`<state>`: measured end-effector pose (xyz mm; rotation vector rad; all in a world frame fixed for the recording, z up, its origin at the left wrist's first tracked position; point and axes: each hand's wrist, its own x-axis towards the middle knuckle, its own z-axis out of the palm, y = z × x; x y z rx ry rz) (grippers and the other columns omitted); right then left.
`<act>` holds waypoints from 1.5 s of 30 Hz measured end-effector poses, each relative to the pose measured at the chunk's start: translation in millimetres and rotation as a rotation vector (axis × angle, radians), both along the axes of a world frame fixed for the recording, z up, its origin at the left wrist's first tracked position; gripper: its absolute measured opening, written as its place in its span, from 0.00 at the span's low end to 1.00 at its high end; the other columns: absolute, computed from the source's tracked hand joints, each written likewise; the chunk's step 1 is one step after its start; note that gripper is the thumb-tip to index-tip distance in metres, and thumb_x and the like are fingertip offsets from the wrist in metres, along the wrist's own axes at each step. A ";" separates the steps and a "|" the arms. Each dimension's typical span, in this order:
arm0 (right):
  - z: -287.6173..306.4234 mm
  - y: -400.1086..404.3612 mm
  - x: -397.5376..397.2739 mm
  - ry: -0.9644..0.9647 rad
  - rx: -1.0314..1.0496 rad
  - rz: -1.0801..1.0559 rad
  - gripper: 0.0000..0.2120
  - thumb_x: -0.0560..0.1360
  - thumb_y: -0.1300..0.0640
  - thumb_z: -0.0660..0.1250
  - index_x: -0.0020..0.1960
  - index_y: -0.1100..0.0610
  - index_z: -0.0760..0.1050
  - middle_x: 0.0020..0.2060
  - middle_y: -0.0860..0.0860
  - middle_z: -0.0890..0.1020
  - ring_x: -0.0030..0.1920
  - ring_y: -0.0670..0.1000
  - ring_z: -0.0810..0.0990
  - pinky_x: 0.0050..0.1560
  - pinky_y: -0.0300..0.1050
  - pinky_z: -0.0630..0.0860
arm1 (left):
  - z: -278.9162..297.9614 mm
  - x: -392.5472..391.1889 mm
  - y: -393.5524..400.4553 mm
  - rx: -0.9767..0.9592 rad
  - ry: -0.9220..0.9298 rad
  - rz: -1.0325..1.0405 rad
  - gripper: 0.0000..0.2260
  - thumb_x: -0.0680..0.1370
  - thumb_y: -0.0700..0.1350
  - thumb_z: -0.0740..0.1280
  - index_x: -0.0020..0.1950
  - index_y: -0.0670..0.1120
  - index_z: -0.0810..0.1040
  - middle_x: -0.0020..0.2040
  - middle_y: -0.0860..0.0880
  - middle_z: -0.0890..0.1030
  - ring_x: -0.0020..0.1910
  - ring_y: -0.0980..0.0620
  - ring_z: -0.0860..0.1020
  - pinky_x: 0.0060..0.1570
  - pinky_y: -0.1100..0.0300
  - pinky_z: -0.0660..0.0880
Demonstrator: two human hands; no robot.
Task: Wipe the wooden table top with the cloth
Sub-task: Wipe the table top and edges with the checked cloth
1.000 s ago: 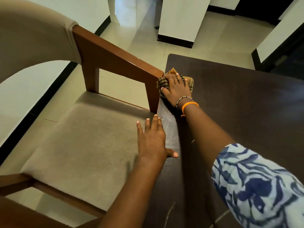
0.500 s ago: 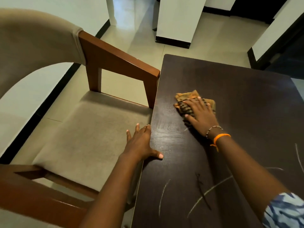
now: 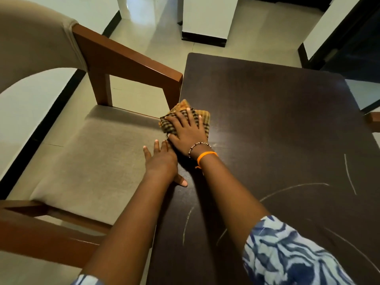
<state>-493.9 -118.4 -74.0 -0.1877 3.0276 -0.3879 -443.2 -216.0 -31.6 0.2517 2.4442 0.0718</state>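
Pressing cloth (image 3: 202,118) flat-fingered, right hand (image 3: 188,130) abuts chair armrest (image 3: 131,62); left hand (image 3: 162,161) splayed.

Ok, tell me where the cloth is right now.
In the head view the cloth lies at the table's left edge, pressed flat under the right hand, just beside the chair's wooden armrest.

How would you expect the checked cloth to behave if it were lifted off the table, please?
The cloth is bunched and creased under the right hand, so it is probably floppy and would droop when lifted. It looks thin, so likely light. On the smooth table it should slide easily when pushed, though it may ruck up.
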 end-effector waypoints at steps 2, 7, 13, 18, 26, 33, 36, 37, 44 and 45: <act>-1.4 21.4 7.8 0.028 -0.018 0.011 0.25 0.77 0.47 0.57 0.73 0.45 0.57 0.75 0.47 0.57 0.76 0.55 0.47 0.72 0.62 0.41 | 1.9 1.3 0.8 -0.007 -0.002 -0.005 0.57 0.65 0.58 0.75 0.76 0.40 0.37 0.78 0.43 0.43 0.76 0.42 0.39 0.72 0.40 0.40; -3.4 121.7 41.1 0.070 0.014 -0.264 0.25 0.75 0.48 0.57 0.71 0.46 0.60 0.74 0.49 0.60 0.76 0.57 0.50 0.72 0.65 0.47 | 4.0 3.3 -0.7 -0.011 -0.007 -0.015 0.58 0.65 0.58 0.74 0.75 0.39 0.36 0.78 0.42 0.41 0.76 0.42 0.37 0.72 0.41 0.39; 1.0 183.7 71.3 0.012 0.017 -0.676 0.26 0.77 0.50 0.59 0.73 0.48 0.58 0.75 0.50 0.57 0.76 0.58 0.46 0.72 0.65 0.46 | 3.6 3.6 -3.0 0.010 -0.002 -0.023 0.57 0.65 0.58 0.74 0.75 0.39 0.35 0.78 0.42 0.41 0.76 0.42 0.37 0.72 0.42 0.39; 2.2 96.2 55.1 0.033 0.054 -0.442 0.27 0.76 0.47 0.59 0.73 0.45 0.57 0.75 0.50 0.56 0.76 0.59 0.46 0.72 0.66 0.44 | 2.0 5.1 -3.8 0.032 0.023 0.015 0.58 0.65 0.58 0.75 0.75 0.40 0.37 0.78 0.43 0.42 0.75 0.41 0.36 0.72 0.40 0.39; 1.1 7.8 38.0 -0.007 0.005 -0.016 0.23 0.79 0.42 0.52 0.72 0.41 0.58 0.76 0.47 0.55 0.76 0.56 0.45 0.72 0.63 0.40 | 17.5 28.5 15.4 -0.180 0.290 -0.030 0.49 0.70 0.58 0.70 0.76 0.39 0.42 0.77 0.39 0.42 0.75 0.39 0.37 0.72 0.40 0.40; -1.1 122.8 77.1 0.040 0.013 -0.226 0.29 0.70 0.41 0.47 0.71 0.41 0.61 0.74 0.46 0.60 0.76 0.54 0.50 0.71 0.66 0.42 | 18.1 44.6 94.4 0.052 0.330 -0.226 0.53 0.69 0.55 0.72 0.75 0.37 0.37 0.75 0.38 0.34 0.73 0.37 0.31 0.70 0.41 0.34; 1.0 206.7 108.3 0.029 0.065 -0.395 0.30 0.70 0.44 0.50 0.72 0.43 0.60 0.75 0.48 0.60 0.76 0.55 0.50 0.70 0.66 0.44 | 12.7 47.2 134.9 0.074 0.336 -0.279 0.54 0.68 0.59 0.72 0.75 0.35 0.39 0.75 0.37 0.34 0.72 0.37 0.30 0.69 0.41 0.33; 0.4 233.6 120.0 0.031 0.069 -0.460 0.29 0.70 0.44 0.51 0.72 0.44 0.60 0.74 0.48 0.60 0.76 0.56 0.50 0.70 0.67 0.45 | 11.1 47.7 143.0 0.056 0.336 -0.302 0.54 0.68 0.60 0.71 0.75 0.35 0.39 0.75 0.37 0.34 0.72 0.37 0.30 0.69 0.40 0.33; 5.1 325.3 164.9 -0.023 0.038 -0.851 0.25 0.77 0.52 0.59 0.73 0.46 0.58 0.75 0.50 0.57 0.76 0.56 0.46 0.72 0.67 0.43 | -0.2 46.2 153.8 -0.025 0.282 -0.331 0.52 0.69 0.64 0.67 0.75 0.37 0.39 0.75 0.39 0.32 0.72 0.38 0.29 0.68 0.39 0.32; 5.5 320.2 161.5 -0.019 0.040 -0.868 0.26 0.77 0.51 0.59 0.73 0.47 0.58 0.75 0.51 0.57 0.76 0.57 0.47 0.72 0.66 0.44 | -0.1 46.3 153.5 -0.019 0.277 -0.320 0.52 0.69 0.63 0.67 0.75 0.38 0.39 0.75 0.39 0.32 0.72 0.38 0.29 0.68 0.39 0.32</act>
